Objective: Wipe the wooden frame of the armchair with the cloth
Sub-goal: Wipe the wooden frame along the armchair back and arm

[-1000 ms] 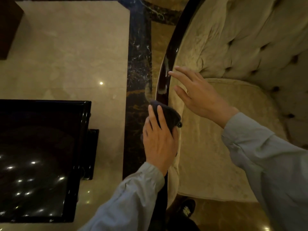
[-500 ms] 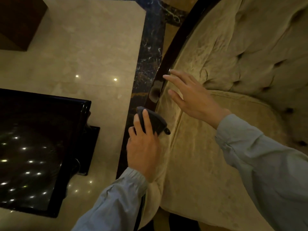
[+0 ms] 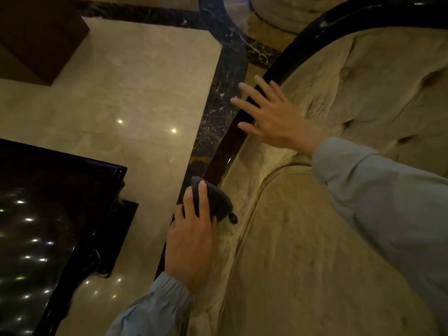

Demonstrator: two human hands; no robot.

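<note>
The armchair has beige tufted upholstery (image 3: 363, 98) and a dark glossy wooden frame (image 3: 225, 151) that curves along its left arm and up over the back. My left hand (image 3: 194, 241) presses a dark folded cloth (image 3: 213, 202) onto the frame rail near the front of the arm. My right hand (image 3: 271, 112) lies flat farther up the same rail, fingers spread across the wood, holding nothing.
A glossy black table (image 3: 48, 226) stands at the lower left, close to the chair arm. The floor is polished beige marble (image 3: 121, 88) with a dark veined border (image 3: 218, 105). A brown box-like piece (image 3: 41, 32) sits at the top left.
My left hand with the cloth has slid down the frame rail toward me. My right hand has shifted from the upholstery onto the rail. The view has turned left.
</note>
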